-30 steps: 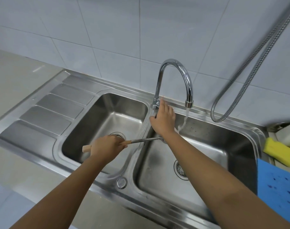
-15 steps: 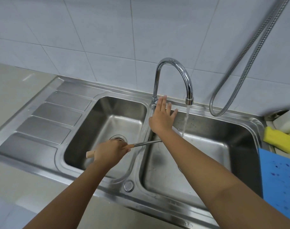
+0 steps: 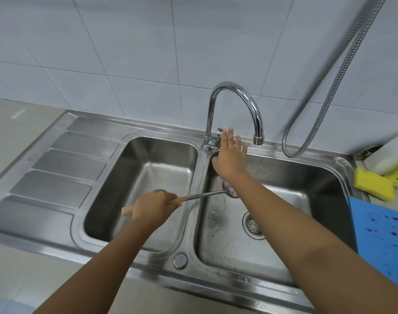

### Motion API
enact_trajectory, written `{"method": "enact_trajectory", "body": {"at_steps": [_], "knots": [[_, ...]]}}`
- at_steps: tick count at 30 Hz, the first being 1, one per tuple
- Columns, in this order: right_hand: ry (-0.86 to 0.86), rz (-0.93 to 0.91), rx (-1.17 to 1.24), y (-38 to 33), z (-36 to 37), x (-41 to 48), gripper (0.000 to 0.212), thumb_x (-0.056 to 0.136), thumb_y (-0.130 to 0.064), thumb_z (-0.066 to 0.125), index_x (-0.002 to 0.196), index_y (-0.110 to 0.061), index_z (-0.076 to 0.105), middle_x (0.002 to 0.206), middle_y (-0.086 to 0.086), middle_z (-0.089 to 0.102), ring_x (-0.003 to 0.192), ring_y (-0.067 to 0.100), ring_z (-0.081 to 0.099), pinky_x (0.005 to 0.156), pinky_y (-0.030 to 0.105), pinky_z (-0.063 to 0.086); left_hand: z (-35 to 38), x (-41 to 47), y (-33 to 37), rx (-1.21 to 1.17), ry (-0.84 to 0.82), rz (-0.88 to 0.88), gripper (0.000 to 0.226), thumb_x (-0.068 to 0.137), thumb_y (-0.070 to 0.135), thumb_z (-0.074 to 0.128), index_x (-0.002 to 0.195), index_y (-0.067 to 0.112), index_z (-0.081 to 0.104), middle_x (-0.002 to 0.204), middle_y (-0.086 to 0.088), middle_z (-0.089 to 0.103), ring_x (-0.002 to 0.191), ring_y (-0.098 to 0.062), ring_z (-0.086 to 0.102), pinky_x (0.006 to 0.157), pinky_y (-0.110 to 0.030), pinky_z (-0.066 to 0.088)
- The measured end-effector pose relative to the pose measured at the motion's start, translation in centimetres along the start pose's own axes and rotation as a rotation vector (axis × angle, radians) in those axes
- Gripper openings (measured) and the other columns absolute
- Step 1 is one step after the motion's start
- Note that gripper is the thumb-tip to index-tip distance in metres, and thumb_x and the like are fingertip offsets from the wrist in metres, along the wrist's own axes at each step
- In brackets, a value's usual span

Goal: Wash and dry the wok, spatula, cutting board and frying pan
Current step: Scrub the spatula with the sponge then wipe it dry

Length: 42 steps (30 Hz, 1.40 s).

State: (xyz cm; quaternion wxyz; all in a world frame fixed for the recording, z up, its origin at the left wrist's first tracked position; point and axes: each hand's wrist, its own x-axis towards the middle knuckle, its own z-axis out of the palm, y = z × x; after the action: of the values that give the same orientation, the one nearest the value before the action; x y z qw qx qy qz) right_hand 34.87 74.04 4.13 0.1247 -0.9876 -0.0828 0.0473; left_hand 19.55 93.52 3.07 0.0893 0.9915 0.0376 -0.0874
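My left hand [image 3: 153, 207] grips the wooden handle of the spatula [image 3: 202, 195] over the divider of the double steel sink [image 3: 191, 257]. Its metal shaft reaches right, and its head is mostly hidden under my right wrist. My right hand [image 3: 229, 155] is spread with straight fingers beside the tap lever [image 3: 219, 132], at the base of the chrome faucet [image 3: 234, 105]. No water runs from the spout. A blue cutting board [image 3: 381, 243] with dark stains lies at the right edge. Wok and frying pan are out of view.
A yellow sponge [image 3: 373, 186] and a white bottle [image 3: 395, 159] sit on the right counter behind the board. A metal shower hose [image 3: 325, 98] hangs down the tiled wall. The ribbed drainboard [image 3: 57, 177] lies left of the basins.
Water flowed from the spout in both earlier frames and has stopped now. My right hand lifted from the lever area and spread its fingers. The spatula stayed in my left hand.
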Motion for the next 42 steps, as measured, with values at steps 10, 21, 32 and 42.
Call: {"method": "enact_trajectory", "body": {"at_steps": [10, 21, 32, 42], "knots": [[0.104, 0.353, 0.058, 13.2, -0.1, -6.3, 0.074, 0.094, -0.033, 0.048, 0.156, -0.014, 0.012, 0.164, 0.008, 0.005, 0.148, 0.034, 0.007, 0.120, 0.052, 0.007, -0.6, 1.5, 4.8, 0.024, -0.054, 0.098, 0.036, 0.094, 0.058, 0.043, 0.090, 0.032, 0.067, 0.075, 0.009, 0.056, 0.070, -0.009, 0.056, 0.053, -0.025, 0.037], [0.201, 0.799, 0.061, 31.3, -5.9, -7.7, 0.063, 0.090, -0.036, 0.052, 0.146, -0.011, 0.035, 0.160, 0.014, 0.018, 0.140, 0.039, 0.024, 0.113, 0.050, 0.021, 1.6, 3.1, 13.6, 0.006, -0.024, 0.156, 0.032, 0.093, 0.059, 0.045, 0.101, 0.038, 0.068, 0.095, 0.010, 0.066, 0.084, -0.012, 0.063, 0.066, -0.028, 0.047], [0.070, 0.712, -0.113, 38.0, -5.7, -5.7, 0.051, 0.090, -0.027, 0.056, 0.140, -0.025, 0.044, 0.143, 0.017, 0.037, 0.132, 0.038, 0.029, 0.109, 0.049, 0.025, 2.5, 4.8, 15.9, 0.010, -0.036, 0.130, 0.035, 0.093, 0.061, 0.044, 0.098, 0.035, 0.067, 0.086, 0.011, 0.062, 0.075, -0.008, 0.060, 0.067, -0.028, 0.051], [0.068, 0.481, -0.155, 35.6, -5.5, -4.1, 0.061, 0.079, -0.052, 0.062, 0.128, -0.021, 0.044, 0.129, 0.009, 0.054, 0.122, 0.032, 0.046, 0.105, 0.052, 0.026, 2.3, 4.0, 13.5, 0.054, -0.027, 0.094, 0.032, 0.093, 0.062, 0.042, 0.098, 0.040, 0.066, 0.081, 0.013, 0.058, 0.073, -0.008, 0.058, 0.055, -0.025, 0.040]]}}
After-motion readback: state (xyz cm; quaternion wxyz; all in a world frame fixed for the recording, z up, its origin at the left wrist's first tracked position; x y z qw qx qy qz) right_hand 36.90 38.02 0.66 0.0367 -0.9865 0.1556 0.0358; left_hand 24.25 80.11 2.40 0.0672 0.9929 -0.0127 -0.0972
